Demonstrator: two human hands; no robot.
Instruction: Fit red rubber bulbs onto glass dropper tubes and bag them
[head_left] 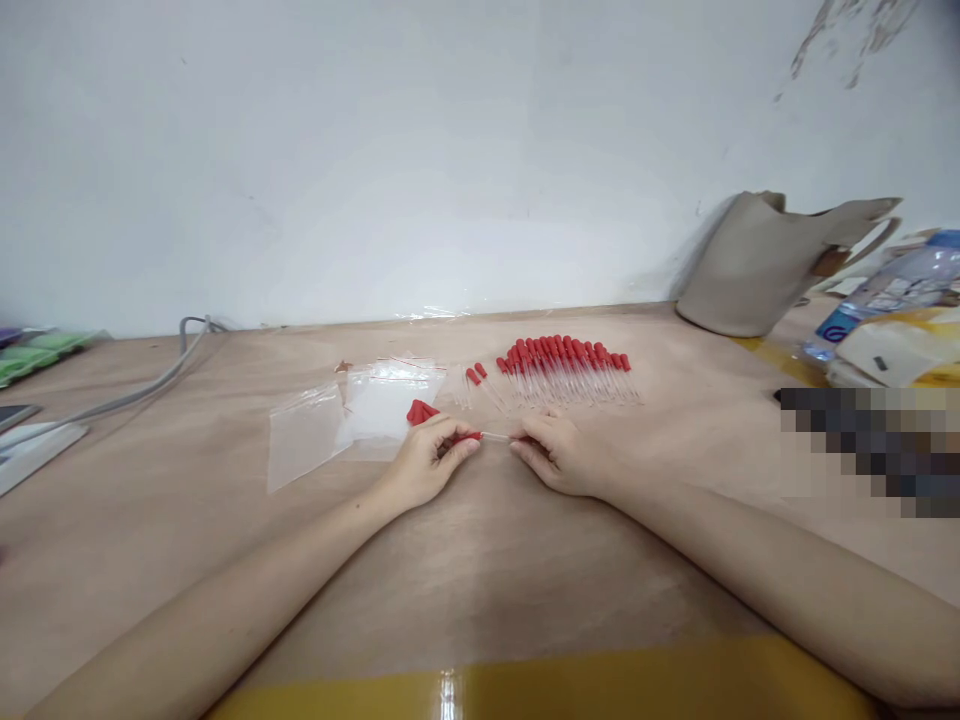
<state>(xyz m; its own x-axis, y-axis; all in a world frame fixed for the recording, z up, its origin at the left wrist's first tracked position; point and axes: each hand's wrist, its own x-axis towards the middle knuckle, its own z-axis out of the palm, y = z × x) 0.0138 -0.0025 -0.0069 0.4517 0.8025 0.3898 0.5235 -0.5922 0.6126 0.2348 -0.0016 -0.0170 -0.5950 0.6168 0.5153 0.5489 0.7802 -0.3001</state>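
Note:
Between my hands is a dropper, a clear thin tube with a red rubber bulb at its left end. My left hand pinches the bulb, and my right hand pinches the far end of the tube. Just behind my left hand lie some loose red bulbs. Two droppers with red bulbs and a few bare clear tubes rest beyond my hands. To their right is a dense row of red-bulbed droppers, bulbs pointing to the wall.
Clear zip bags lie left of my hands, one stack overlapping another. A grey cable crosses the left side near green trays. At right stand a beige bag and a water bottle. Yellow tape covers the front edge.

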